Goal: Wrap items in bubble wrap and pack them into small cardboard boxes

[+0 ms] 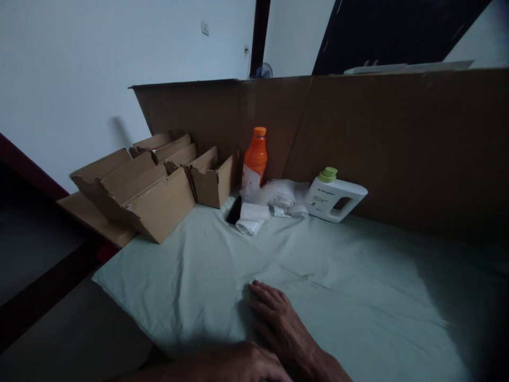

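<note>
My right hand (280, 321) lies on the pale green cloth (358, 297) with its fingers stretched out toward the upper left and nothing in them. At the bottom edge of the view, my left hand (248, 363) crosses in front of the right wrist. It is blurred and partly cut off, so its fingers do not show clearly. Beyond the hands lie a roll of clear bubble wrap (253, 216) and more crumpled bubble wrap (284, 192). A dark flat object (234, 211) sticks out beside the roll.
Several open cardboard boxes (163, 199) stand at the left edge. An orange bottle (256, 156) and a white jug with a green cap (334, 196) stand at the back. Behind them rises a tall cardboard panel (397, 143). The cloth's edge drops off at the lower left.
</note>
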Action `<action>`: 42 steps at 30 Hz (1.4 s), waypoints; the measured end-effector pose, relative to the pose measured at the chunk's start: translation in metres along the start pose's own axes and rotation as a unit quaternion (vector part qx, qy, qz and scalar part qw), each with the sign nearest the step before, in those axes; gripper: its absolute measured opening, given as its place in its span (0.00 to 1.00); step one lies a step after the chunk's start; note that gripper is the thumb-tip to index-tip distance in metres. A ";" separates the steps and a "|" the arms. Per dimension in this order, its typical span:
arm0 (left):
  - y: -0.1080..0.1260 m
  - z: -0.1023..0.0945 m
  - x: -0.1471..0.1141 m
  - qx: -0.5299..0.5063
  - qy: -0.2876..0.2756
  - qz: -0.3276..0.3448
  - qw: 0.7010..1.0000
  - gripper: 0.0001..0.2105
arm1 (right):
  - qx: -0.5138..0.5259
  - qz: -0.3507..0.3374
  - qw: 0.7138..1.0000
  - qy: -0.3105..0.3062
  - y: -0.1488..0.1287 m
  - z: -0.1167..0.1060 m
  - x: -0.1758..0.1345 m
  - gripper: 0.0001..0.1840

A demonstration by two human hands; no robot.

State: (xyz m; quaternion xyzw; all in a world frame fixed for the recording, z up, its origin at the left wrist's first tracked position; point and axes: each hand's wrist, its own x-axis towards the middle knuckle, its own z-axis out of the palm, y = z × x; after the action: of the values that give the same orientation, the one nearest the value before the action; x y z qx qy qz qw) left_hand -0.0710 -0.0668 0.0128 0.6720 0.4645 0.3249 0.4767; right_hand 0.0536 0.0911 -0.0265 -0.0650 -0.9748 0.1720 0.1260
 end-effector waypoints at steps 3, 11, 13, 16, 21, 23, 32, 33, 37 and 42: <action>0.010 -0.072 -0.016 0.067 0.217 -0.031 0.973 0.16 | -0.007 0.056 0.997 0.059 0.027 -0.004 0.037 0.16; -0.005 -0.270 0.039 0.404 0.586 -0.053 0.700 0.23 | -0.083 0.147 0.974 0.149 0.069 0.017 0.054 0.18; -0.009 -0.296 0.062 0.438 0.577 -0.066 0.686 0.24 | -0.078 0.149 0.976 0.136 0.063 0.016 0.053 0.18; -0.014 -0.322 0.084 0.453 0.563 -0.086 0.686 0.09 | -0.070 0.158 0.977 0.129 0.059 0.012 0.053 0.18; -0.018 -0.331 0.079 0.459 0.561 -0.084 0.683 0.05 | -0.056 0.155 0.977 0.136 0.064 0.012 0.052 0.18; -0.013 -0.320 0.070 0.462 0.561 -0.078 0.683 0.07 | -0.054 0.155 0.977 0.133 0.066 0.013 0.052 0.18; 0.042 -0.210 0.003 0.516 0.583 0.046 0.626 0.12 | -0.050 0.151 0.977 0.144 0.063 0.013 0.054 0.17; 0.047 -0.194 -0.011 0.522 0.577 0.067 0.624 0.12 | -0.044 0.154 0.975 0.151 0.064 0.015 0.053 0.17; 0.054 -0.129 -0.075 0.530 0.562 0.100 0.627 0.08 | 0.019 0.182 0.963 0.197 0.068 0.014 0.054 0.18; 0.024 -0.066 -0.109 0.430 0.633 0.044 0.642 0.31 | 0.239 0.219 0.921 0.216 0.045 -0.006 0.088 0.27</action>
State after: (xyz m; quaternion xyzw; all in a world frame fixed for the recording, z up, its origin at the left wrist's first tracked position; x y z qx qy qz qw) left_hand -0.1605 -0.1485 0.0582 0.4508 0.7104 0.4554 -0.2909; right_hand -0.0258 0.1503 -0.0174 -0.2808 -0.8149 0.4054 0.3046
